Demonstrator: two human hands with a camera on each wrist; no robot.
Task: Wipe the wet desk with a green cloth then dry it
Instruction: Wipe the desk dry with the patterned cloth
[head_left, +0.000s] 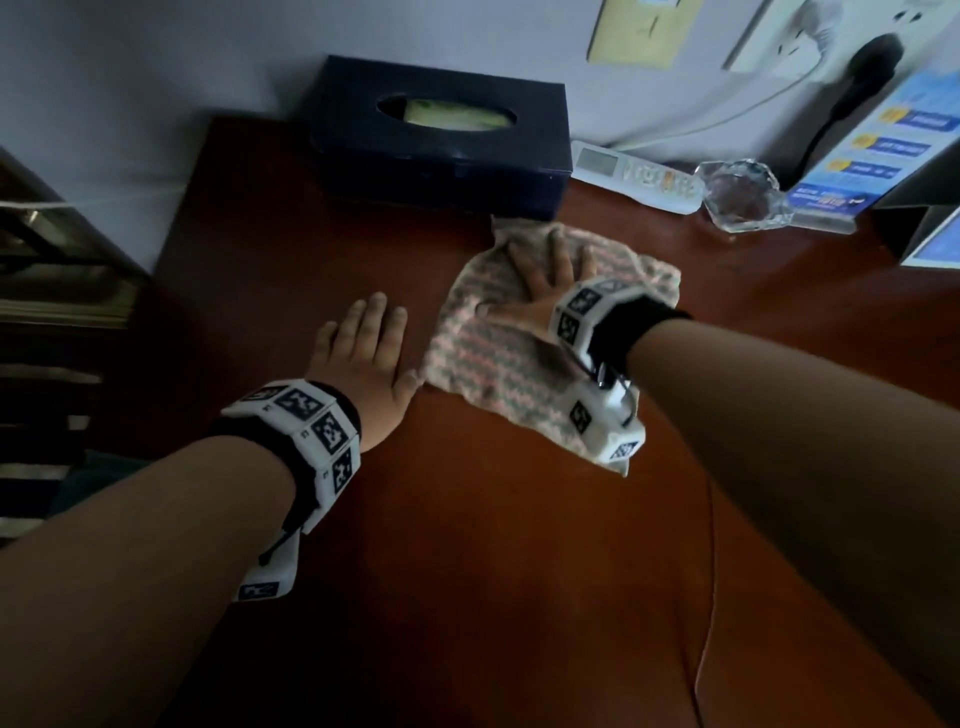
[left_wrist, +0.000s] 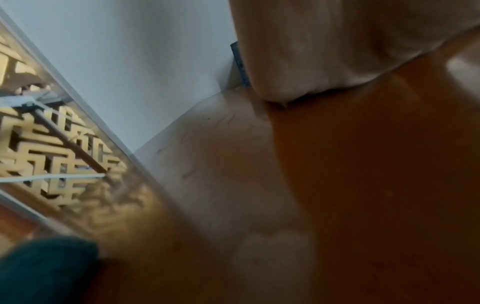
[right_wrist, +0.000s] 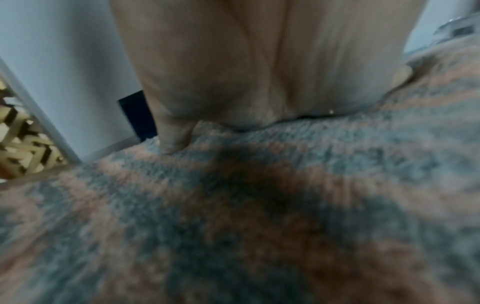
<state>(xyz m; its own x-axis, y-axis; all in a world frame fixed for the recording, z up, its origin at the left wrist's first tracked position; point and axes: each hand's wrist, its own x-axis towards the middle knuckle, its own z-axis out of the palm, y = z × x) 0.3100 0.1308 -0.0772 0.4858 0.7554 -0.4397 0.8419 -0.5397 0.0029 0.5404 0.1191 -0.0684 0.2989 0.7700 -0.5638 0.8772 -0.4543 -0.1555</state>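
Observation:
A cloth (head_left: 498, 353) with pink and grey-green stripes lies spread on the reddish-brown desk (head_left: 467, 545), just in front of the tissue box. My right hand (head_left: 545, 275) presses flat on it with fingers straight and spread. In the right wrist view the palm (right_wrist: 259, 72) bears down on the striped cloth (right_wrist: 259, 205). My left hand (head_left: 363, 348) rests flat on the bare desk just left of the cloth, thumb close to its edge. The left wrist view shows the palm (left_wrist: 337, 45) on the wood (left_wrist: 376, 185).
A dark blue tissue box (head_left: 441, 150) stands at the back against the wall. To its right lie a white remote (head_left: 639, 176), a glass ashtray (head_left: 743, 195) and a blue leaflet stand (head_left: 883, 150). A carved wooden screen (left_wrist: 52, 144) flanks the desk's left edge.

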